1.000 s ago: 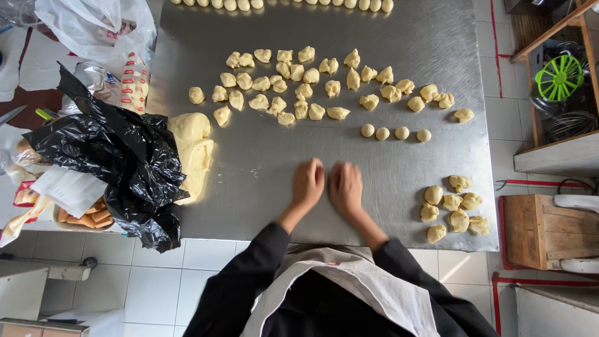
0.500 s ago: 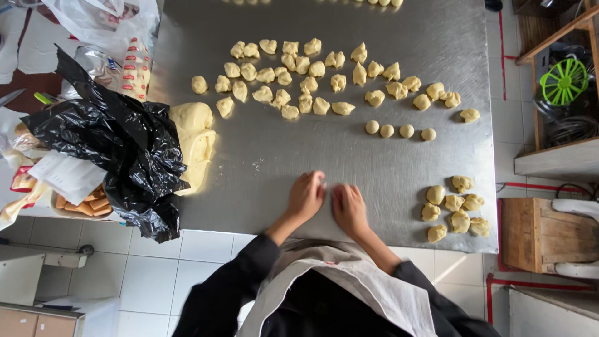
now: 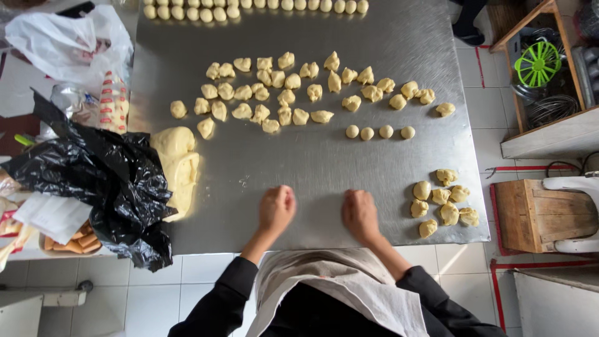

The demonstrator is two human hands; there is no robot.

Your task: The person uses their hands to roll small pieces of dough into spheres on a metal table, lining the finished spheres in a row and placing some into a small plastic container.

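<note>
**Two hands rolling dough on a steel table**

Head view: the person's left hand (image 3: 276,209) and right hand (image 3: 360,214) press palm-down on the brushed stainless-steel table (image 3: 399,37), each cupped over the surface, a little apart from one another. The fingers are curled down and closed; whether a piece of dough sits under either palm is hidden, so I cannot tell what, if anything, each one grips.

Judging from how things lie, the work looks partly done. A neat row of smooth round balls (image 3: 249,7) runs along the far edge, and four more small pale rounded balls (image 3: 379,131) sit in a short line mid-table. Much is left: a wide scatter of rough, torn, pale yellow dough pieces (image 3: 287,93) covers the middle, and a smaller cluster of lumpy pieces (image 3: 443,200) lies just right of the right hand. A large soft slab of uncut yellow dough (image 3: 178,165) slumps at the left edge, touching a crumpled glossy black plastic bag (image 3: 93,181).

The dough looks matte and pliable; the table is scuffed and faintly reflective. A white plastic bag (image 3: 68,43) lies beyond the black one.
</note>
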